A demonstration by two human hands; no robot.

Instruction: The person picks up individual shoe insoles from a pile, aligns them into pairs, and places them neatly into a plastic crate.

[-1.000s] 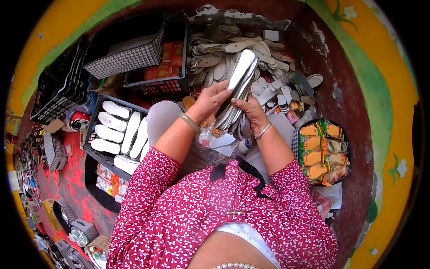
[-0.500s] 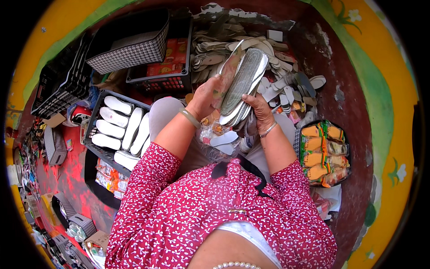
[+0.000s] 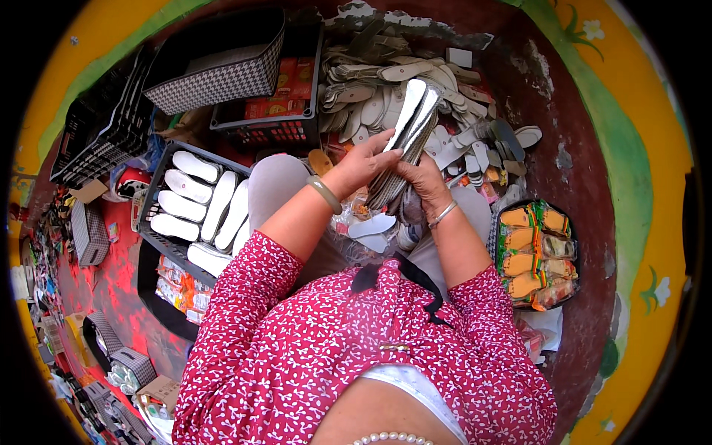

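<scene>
The left hand point(image 3: 367, 159) now sits nearer the right than half a second ago, and the stack of insoles point(image 3: 417, 126) is no longer fanned. The left hand pinches its left side, fingers nearly closed. The stack slants away from the lap, upper end rightward, between both hands, neither nearer. The right hand point(image 3: 426, 182) clasps its lower right side, fingers partly hidden.

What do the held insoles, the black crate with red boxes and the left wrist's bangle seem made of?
Insoles: perhaps stacked cloth; smooth white face, layered grey edges.
Crate: likely rigid plastic, dull black, with regular moulded slots.
Bangle: smooth, pale, slightly glossy; stone, glass or resin, I can't tell.
</scene>
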